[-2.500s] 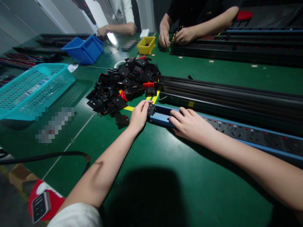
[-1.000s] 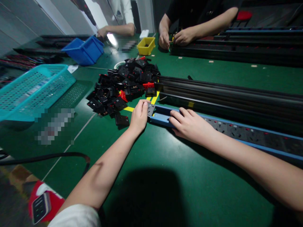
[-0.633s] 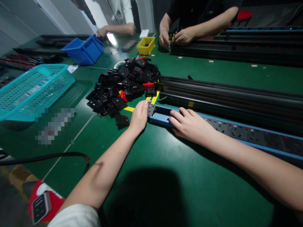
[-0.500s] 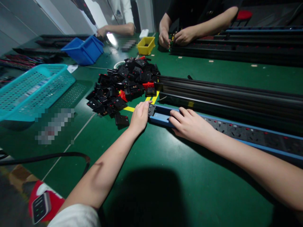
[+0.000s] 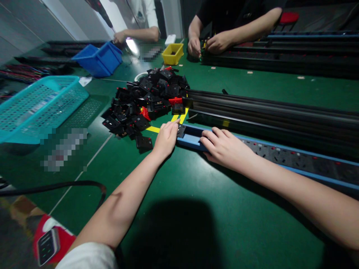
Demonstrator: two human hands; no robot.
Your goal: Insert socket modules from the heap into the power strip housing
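A blue channel rail [image 5: 192, 142] lies slantwise on the green table, with a row of black socket modules [image 5: 283, 155] set in it toward the right. At its left end, my left hand [image 5: 166, 139] is closed on a black socket module [image 5: 181, 129], which sits at the mouth of the channel. The fingers partly cover this module. Further along, my right hand [image 5: 226, 147] is closed over the rail, fingers bent across its top. Between the two hands a bare stretch of the channel floor shows.
Loose black modules [image 5: 146, 93], some with red parts, form a heap beyond my left hand. Long black rails [image 5: 266, 108] lie behind the blue one. A teal basket [image 5: 42, 101], blue bin [image 5: 98, 61] and yellow bin [image 5: 173, 54] stand farther off. Two people work across the table.
My left hand and the socket module have shifted very slightly right, along the rail. My right hand stays in place.
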